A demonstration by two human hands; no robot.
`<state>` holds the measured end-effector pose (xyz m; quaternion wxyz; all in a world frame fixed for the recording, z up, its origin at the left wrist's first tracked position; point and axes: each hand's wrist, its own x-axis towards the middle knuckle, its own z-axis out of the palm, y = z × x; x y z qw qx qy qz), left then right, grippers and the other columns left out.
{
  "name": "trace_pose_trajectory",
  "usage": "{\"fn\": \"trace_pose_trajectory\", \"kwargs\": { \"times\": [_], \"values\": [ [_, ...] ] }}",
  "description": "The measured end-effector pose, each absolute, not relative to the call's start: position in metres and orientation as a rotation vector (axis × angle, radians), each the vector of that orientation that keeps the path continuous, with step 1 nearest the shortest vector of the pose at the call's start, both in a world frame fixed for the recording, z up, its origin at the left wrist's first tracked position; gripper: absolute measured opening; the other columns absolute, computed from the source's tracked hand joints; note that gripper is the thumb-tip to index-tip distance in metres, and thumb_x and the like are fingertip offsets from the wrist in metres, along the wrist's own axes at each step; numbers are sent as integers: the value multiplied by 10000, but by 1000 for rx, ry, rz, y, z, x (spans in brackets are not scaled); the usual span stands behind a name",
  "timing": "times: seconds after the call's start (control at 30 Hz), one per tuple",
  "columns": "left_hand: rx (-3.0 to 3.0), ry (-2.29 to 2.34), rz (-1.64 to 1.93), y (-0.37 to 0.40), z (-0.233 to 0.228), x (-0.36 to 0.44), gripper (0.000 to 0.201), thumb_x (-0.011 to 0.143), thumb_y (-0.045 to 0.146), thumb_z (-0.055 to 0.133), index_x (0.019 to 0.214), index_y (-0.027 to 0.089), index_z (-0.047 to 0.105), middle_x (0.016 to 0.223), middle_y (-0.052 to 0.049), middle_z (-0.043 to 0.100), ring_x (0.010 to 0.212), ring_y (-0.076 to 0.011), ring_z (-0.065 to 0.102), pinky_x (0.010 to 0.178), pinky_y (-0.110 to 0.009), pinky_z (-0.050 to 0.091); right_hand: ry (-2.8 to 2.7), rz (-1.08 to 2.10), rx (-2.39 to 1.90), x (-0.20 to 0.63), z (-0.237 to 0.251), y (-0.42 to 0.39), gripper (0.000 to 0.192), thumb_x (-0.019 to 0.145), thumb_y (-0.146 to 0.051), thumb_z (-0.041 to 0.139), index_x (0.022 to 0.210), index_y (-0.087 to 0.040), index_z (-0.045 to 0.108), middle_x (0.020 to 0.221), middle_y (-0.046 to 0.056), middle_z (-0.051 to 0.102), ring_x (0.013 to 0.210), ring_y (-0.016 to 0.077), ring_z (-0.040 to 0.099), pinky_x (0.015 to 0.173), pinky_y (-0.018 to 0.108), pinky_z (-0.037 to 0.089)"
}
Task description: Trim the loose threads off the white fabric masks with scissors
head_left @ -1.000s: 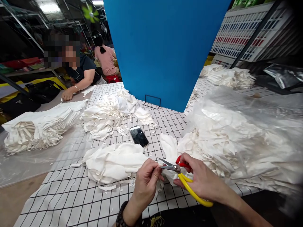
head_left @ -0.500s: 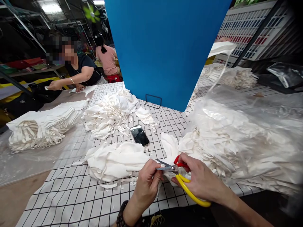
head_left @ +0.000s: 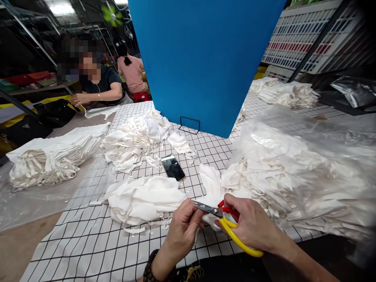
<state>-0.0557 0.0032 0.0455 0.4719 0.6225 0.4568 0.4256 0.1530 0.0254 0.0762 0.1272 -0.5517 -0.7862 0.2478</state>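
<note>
Head view, going left to right. What has changed in the last second?

— I see little change near me. My left hand point(head_left: 183, 227) is pinched on the edge of a small white fabric piece point(head_left: 205, 219), just as it was a second ago, low on the checked tabletop point(head_left: 88, 243). My right hand point(head_left: 249, 227) is clenched around the handles of the scissors point(head_left: 226, 223). The blades have come nearly together since half a second ago, and their tips sit right at my left fingertips, touching the fabric there.

— And what do you make of that?

— I judge it a snip at the pinched edge, in hand or just made. I cannot see a cut piece fall.

— Which way do the scissors point?

— Their long axis runs from lower right to upper left. The blade tips point left, toward my left hand. The yellow handle loop trails back to the lower right, and the red one sits under my right fingers.

— Anything else moved?

— Far left, the seated person's hand point(head_left: 76, 100) has drawn back toward the body. The phone point(head_left: 173, 167) lies where it was, between the heaps of white fabric.
</note>
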Motion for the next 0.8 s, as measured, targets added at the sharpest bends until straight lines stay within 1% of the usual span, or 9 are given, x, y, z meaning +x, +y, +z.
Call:
{"fn": "trace_pose_trajectory", "kwargs": {
  "times": [0.17,0.33,0.43,0.53,0.6,0.63,0.73,0.8],
  "values": [
    [1516,1099,1042,3,45,-59,231,962,283,483,861,187,667,813,-46,555,713,-153,580,628,-250,491,-2314,682,-1570,152,79,27,323,741,-428,665,716,-241,403,574,-42,529,503,138,423,498,250,240],
    [1446,1079,1044,1,42,-59,240,963,296,483,892,189,686,849,-48,546,711,-145,581,614,-243,502,-2272,747,-1546,150,71,26,341,741,-419,675,689,-236,392,532,-60,471,484,122,390,492,248,234],
    [1364,1068,1065,0,39,-57,242,961,312,490,898,181,683,878,-45,543,678,-130,594,610,-246,501,-2203,880,-1536,150,66,27,389,712,-429,715,673,-236,380,531,-67,429,494,118,368,486,249,240],
    [1286,1071,1119,2,40,-58,238,950,328,514,865,167,667,874,-34,544,644,-121,613,629,-254,498,-2023,1173,-1449,158,64,30,397,711,-443,738,723,-236,399,590,-71,419,535,116,368,494,240,289],
    [1230,1111,1171,3,40,-65,238,942,345,530,858,165,661,837,-25,560,662,-130,626,657,-256,490,-1812,1353,-1385,169,64,35,367,747,-443,722,776,-237,420,648,-65,441,574,118,405,519,235,344],
    [1192,1142,1200,4,40,-71,239,937,361,538,864,167,658,796,-17,570,671,-137,627,668,-256,485,-1704,1388,-1381,175,62,37,355,757,-439,720,796,-238,430,675,-59,461,593,121,431,536,238,370],
    [1066,1302,1293,9,32,-97,264,904,425,572,910,172,646,685,3,600,682,-153,625,698,-260,478,-1479,1335,-1460,196,54,42,365,727,-413,761,832,-237,458,773,-26,567,668,144,524,611,265,447],
    [1028,1473,1324,13,21,-117,324,876,483,582,930,167,632,660,7,606,688,-162,630,710,-267,481,-1435,1347,-1519,204,45,41,389,697,-399,786,847,-235,467,867,8,635,727,168,584,662,289,483]
  ]
}}
